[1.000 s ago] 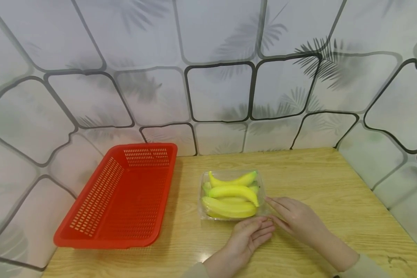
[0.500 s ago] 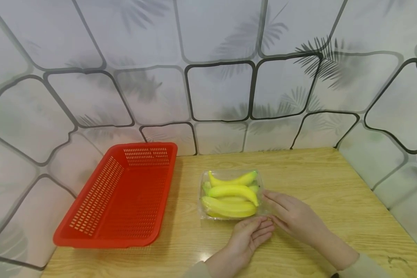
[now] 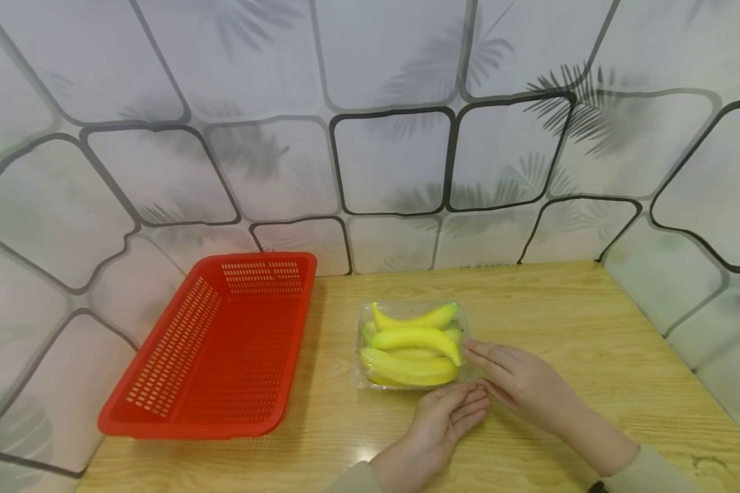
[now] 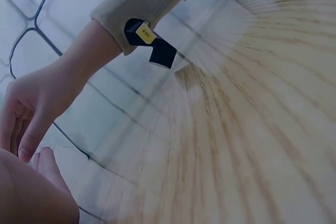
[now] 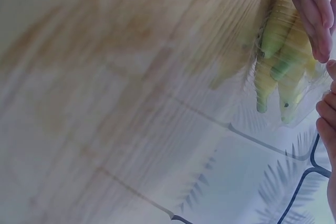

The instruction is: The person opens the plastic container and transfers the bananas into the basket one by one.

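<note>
A clear plastic box (image 3: 361, 381) filled with several yellow, green-tipped bananas (image 3: 416, 338) stands in the middle of the table. At its near right corner the two hands come together. Fingertips of the right hand (image 3: 527, 387) touch the box's right side, while its thumb lies at the corner. The left hand (image 3: 434, 428) has its thumb tip at the same corner, the other fingers stretched out to the right in front of the box. The right wrist view shows the left fingers (image 5: 313, 19) straight beside the bananas (image 5: 283, 51). Whether the right thumb and fingers pinch the plastic I cannot tell.
A red perforated basket (image 3: 222, 373) with nothing in it stands left of the box on the wooden table (image 3: 530, 301). Behind and to the right rises a stone-patterned wall (image 3: 395, 164). A black strap (image 4: 152, 40) sits on the right sleeve.
The right fingers have shifted slightly up and left along the box's right side. The left hand has hardly moved. Box, bananas and basket look unchanged.
</note>
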`<state>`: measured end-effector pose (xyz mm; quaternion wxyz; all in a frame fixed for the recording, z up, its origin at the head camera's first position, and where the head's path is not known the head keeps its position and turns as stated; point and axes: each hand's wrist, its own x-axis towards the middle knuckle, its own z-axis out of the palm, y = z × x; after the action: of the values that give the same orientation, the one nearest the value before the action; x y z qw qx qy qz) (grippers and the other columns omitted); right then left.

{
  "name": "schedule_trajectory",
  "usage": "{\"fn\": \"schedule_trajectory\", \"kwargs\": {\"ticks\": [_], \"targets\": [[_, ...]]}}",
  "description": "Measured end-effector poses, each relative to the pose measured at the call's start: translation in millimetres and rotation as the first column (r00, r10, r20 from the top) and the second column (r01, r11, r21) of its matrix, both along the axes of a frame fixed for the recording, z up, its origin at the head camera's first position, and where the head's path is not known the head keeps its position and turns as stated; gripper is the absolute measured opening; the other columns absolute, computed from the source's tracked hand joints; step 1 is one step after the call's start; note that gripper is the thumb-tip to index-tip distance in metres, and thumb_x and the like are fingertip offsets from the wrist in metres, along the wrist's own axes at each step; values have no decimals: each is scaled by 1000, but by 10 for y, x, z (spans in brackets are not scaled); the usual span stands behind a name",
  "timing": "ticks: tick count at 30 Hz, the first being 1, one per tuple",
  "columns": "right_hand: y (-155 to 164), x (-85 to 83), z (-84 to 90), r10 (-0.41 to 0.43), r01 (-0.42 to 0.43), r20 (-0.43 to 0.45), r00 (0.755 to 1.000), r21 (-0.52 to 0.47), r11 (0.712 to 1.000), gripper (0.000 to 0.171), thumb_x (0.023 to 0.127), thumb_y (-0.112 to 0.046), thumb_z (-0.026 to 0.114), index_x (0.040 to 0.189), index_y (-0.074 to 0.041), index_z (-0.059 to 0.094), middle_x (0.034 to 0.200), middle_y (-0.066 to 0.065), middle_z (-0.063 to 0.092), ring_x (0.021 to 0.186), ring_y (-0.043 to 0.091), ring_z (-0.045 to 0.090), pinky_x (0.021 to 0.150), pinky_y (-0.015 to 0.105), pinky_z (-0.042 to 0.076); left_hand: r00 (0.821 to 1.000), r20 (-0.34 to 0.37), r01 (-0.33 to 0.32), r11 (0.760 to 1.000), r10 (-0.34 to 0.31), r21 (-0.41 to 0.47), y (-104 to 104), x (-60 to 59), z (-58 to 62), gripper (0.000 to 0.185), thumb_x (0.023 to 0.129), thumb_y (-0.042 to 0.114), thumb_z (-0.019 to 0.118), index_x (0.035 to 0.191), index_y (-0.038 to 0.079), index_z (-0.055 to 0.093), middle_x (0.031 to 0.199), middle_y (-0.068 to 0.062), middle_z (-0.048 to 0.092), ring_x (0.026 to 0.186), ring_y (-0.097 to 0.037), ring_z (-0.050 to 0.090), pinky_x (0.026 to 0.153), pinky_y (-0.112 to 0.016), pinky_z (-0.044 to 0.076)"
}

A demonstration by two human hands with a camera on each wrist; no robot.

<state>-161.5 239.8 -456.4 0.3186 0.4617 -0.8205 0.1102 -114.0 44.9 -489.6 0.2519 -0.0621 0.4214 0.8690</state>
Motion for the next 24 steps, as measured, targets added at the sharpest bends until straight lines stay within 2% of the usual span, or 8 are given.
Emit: {"fn": "schedule_trajectory", "kwargs": {"ticks": [13,20,24], "targets": [[9,-7,-32,-9,9,8,1000,-17,1000,60,116,-43,34,127,1,74,129,10,76,107,22,76,86,36,63,997,46,-64,998,65,-26,90,6,7,34,109,12,56,134,-11,62,121,-16,76,112,-19,75,106,-32,59],[-4,-29,-25,14,-15,-16,1000,-39,999,59,116,-44,38,125,0,75,126,10,77,103,22,77,83,35,64,997,60,-38,999,39,-3,72,-6,0,32,110,14,56,132,-8,62,117,-11,75,109,-15,75,105,-29,59],[-7,-54,-13,34,-35,-25,999,-49,998,58,115,-43,39,122,0,77,125,11,78,102,22,78,83,35,64,998,63,-32,999,32,1,47,-17,9,31,109,13,57,131,-8,63,118,-12,75,112,-19,75,106,-29,59]]}}
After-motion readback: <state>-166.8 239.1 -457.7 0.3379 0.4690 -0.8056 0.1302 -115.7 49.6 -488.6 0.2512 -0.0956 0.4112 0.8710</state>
